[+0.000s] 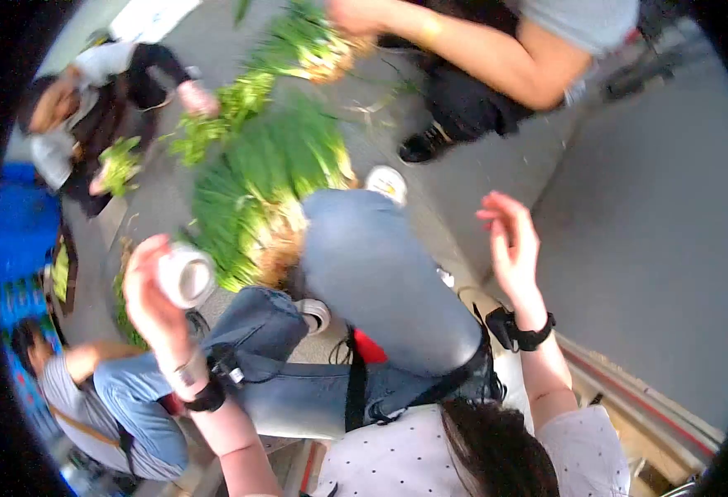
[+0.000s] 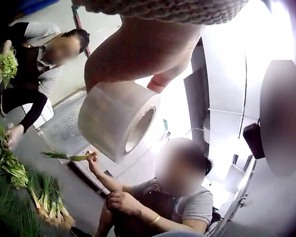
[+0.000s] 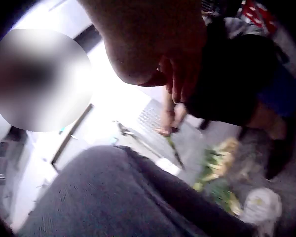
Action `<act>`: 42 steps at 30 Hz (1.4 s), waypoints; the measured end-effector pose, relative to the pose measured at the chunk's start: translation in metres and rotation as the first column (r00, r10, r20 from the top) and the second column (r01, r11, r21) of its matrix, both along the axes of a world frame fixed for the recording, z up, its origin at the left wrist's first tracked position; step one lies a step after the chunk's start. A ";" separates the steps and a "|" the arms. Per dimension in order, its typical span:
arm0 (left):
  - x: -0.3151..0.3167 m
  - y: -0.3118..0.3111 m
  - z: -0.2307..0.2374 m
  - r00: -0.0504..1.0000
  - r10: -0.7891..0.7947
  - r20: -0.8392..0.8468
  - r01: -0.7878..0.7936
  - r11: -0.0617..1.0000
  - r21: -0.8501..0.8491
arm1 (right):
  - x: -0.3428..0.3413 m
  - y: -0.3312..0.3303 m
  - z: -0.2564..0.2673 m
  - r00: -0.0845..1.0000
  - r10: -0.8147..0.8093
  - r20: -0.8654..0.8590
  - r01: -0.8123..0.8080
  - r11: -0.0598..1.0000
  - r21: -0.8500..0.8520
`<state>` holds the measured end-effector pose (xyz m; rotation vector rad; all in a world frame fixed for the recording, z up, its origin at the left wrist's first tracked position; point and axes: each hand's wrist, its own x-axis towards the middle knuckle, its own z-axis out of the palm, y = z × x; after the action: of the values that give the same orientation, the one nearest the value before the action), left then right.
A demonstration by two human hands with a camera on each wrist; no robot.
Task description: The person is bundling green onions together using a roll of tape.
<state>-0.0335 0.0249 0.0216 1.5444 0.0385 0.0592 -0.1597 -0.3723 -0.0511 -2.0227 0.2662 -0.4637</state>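
Observation:
My left hand (image 1: 150,302) holds a wide roll of clear tape (image 1: 183,277), raised out to the left of my knees. In the left wrist view the roll (image 2: 106,118) hangs below that hand (image 2: 138,54), thumb at its far side and its hollow core facing outward. My right hand (image 1: 511,244) is lifted on the other side, fingers loosely bent with nothing in them. Dark and blurred in the right wrist view, the right hand (image 3: 153,54) hangs above my jeans. Bundles of green onions (image 1: 273,157) lie on the floor beyond my knees, roots toward me.
Leafy greens (image 1: 244,99) and another pile of green onions (image 1: 310,41) lie farther off. One person (image 1: 546,58) works at the upper right, another (image 1: 91,108) holds greens at the left, and a third (image 1: 107,398) sits lower left. Blue crates (image 1: 24,224) stand along the left.

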 end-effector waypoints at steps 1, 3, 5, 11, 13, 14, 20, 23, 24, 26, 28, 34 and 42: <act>-0.003 -0.005 0.006 1.000 -0.010 0.024 0.009 0.999 0.050 | 0.027 0.010 0.031 0.989 0.056 0.139 -0.047 0.997 -0.067; -0.003 -0.016 0.018 1.000 -0.005 0.025 0.003 0.996 0.086 | 0.077 0.034 0.089 0.927 0.189 0.323 -0.128 0.971 -0.202; -0.002 -0.012 0.028 1.000 0.005 -0.010 -0.006 1.000 -0.024 | 0.119 0.066 0.145 0.842 0.335 0.422 -0.215 0.927 -0.307; -0.002 0.000 0.037 1.000 0.011 -0.007 -0.012 0.980 -0.199 | 0.193 0.163 0.190 0.666 0.687 0.292 -0.718 0.696 0.001; 0.000 0.006 0.035 0.997 0.018 0.078 -0.005 0.987 -0.163 | 0.209 0.191 0.153 0.572 0.807 0.150 -0.811 0.527 0.254; 0.001 0.006 0.037 0.992 0.026 0.127 -0.011 0.993 -0.114 | 0.209 0.203 0.134 0.499 0.861 0.100 -0.831 0.443 0.336; 0.002 0.010 0.026 1.000 0.011 0.004 -0.011 0.994 -0.110 | 0.199 0.242 0.069 0.313 0.950 0.002 -0.661 0.216 0.718; 0.003 0.010 0.022 0.999 0.048 0.009 -0.048 0.996 0.076 | 0.192 0.250 0.059 0.308 0.951 -0.012 -0.694 0.234 0.681; 0.002 0.010 0.022 0.997 0.061 0.041 -0.067 0.986 0.156 | 0.191 0.253 0.058 0.380 0.925 -0.010 -0.692 0.291 0.661; 0.003 0.008 0.015 0.992 0.114 -0.045 -0.111 0.992 0.054 | 0.194 0.256 0.057 0.521 0.854 -0.002 -0.666 0.408 0.624; 0.007 0.009 0.006 0.984 0.159 -0.076 -0.165 0.982 -0.091 | 0.202 0.249 0.061 0.553 0.833 -0.029 -0.629 0.440 0.641; 0.002 0.020 -0.031 0.986 0.143 -0.083 -0.142 0.990 0.017 | 0.212 0.232 0.044 0.741 0.671 0.019 -0.608 0.684 -0.403; -0.008 -0.003 -0.040 0.987 0.159 0.021 -0.160 0.969 0.188 | 0.179 0.240 0.013 0.538 0.823 -0.184 -0.784 0.569 0.251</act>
<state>-0.0415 0.0218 -0.0188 1.7287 0.1570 0.2000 0.0197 -0.1321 -0.0381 -1.8195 -0.4789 0.4427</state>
